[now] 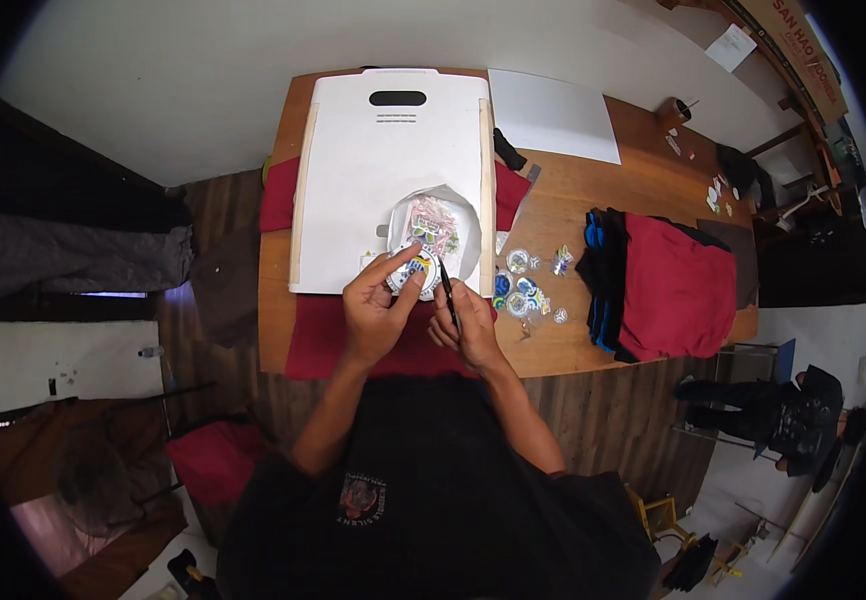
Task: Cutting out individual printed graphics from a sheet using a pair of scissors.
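Observation:
My left hand (379,304) grips a round printed sticker or transfer (412,271) by its edge, with the index finger and thumb lying across its face. In my right hand (466,322) is a slim black pointed tool (447,289), possibly a craft knife or scissors, its tip close to the sticker's right edge. Just beyond both hands sits a whitish tray-like holder (470,225) with printed pieces and pinkish scraps (429,214) in it. It rests on a large white panel (358,172) with a dark handle slot.
Round and cut-out printed pieces (519,281) lie right of the panel on the wooden table (560,195). Folded red and black garments (677,289) are stacked farther right. Red cloth (320,337) shows under the panel. Another person (770,412) stands at the far right.

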`<state>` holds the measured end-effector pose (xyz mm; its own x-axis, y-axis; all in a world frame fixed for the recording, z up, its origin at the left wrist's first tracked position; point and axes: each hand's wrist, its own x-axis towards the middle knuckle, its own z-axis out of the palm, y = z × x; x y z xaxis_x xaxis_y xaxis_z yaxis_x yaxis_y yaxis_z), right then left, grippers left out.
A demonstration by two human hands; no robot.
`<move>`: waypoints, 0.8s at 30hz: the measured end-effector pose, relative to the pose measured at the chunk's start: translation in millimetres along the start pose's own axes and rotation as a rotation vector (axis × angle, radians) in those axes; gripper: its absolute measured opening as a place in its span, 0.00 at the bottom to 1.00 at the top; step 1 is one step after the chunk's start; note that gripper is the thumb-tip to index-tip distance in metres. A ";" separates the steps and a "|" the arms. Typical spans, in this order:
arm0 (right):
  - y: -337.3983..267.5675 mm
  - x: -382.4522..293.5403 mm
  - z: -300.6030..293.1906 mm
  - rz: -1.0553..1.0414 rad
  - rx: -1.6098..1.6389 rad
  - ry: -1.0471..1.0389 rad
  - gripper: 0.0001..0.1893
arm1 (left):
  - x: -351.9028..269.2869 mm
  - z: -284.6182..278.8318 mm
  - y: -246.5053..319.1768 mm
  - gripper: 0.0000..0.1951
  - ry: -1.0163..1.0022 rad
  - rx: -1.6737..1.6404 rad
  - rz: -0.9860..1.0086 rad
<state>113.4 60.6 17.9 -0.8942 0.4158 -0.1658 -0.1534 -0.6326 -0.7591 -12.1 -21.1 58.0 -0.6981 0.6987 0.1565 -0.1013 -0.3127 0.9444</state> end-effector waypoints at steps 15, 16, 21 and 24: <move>1.2 -0.6 0.4 -0.006 0.002 0.003 0.20 | -0.3 -1.8 -1.7 0.19 0.024 0.015 -0.011; 1.2 -0.8 0.4 -0.003 -0.005 -0.008 0.20 | -0.5 -1.5 -1.4 0.19 0.024 0.015 -0.012; -0.1 -1.6 2.8 0.023 0.003 0.001 0.19 | -0.3 -1.6 -2.1 0.19 0.025 0.025 -0.015; 2.4 -0.6 1.2 0.015 -0.003 0.002 0.19 | -0.6 -0.4 -1.5 0.19 0.026 0.024 -0.023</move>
<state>113.1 58.0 17.0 -0.8958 0.4072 -0.1783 -0.1385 -0.6368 -0.7585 -11.8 -21.4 56.3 -0.7142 0.6882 0.1274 -0.1008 -0.2812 0.9543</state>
